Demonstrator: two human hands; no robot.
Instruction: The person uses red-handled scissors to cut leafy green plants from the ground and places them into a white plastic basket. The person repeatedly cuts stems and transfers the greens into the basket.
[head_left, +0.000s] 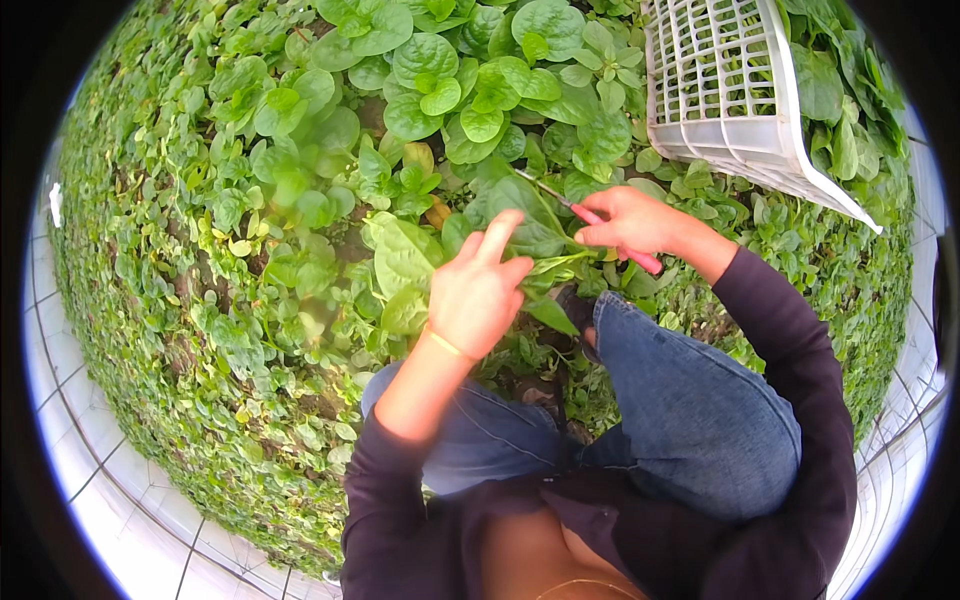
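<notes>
My left hand (480, 292) is around a small bunch of broad green leaves (405, 255), its index finger stretched out over them. Leaves stick out on both sides of the palm, and pale stems (574, 259) point towards my other hand. The thumb's hold is mostly hidden. In my right hand (637, 221) is a cutting tool with a red handle (643, 261) and a thin metal blade (540, 185). Its blade points up and left, lying against a large dark green leaf (521, 206). Whether it is scissors or a knife, I cannot tell.
A white plastic lattice crate (724, 127) stands tilted at upper right, with large leaves (825, 90) in and behind it. Low leafy plants (442, 75) cover the ground all round. My jeans-clad knees (697, 405) are bent close below my hands. Pale sheeting (97, 465) edges the bed.
</notes>
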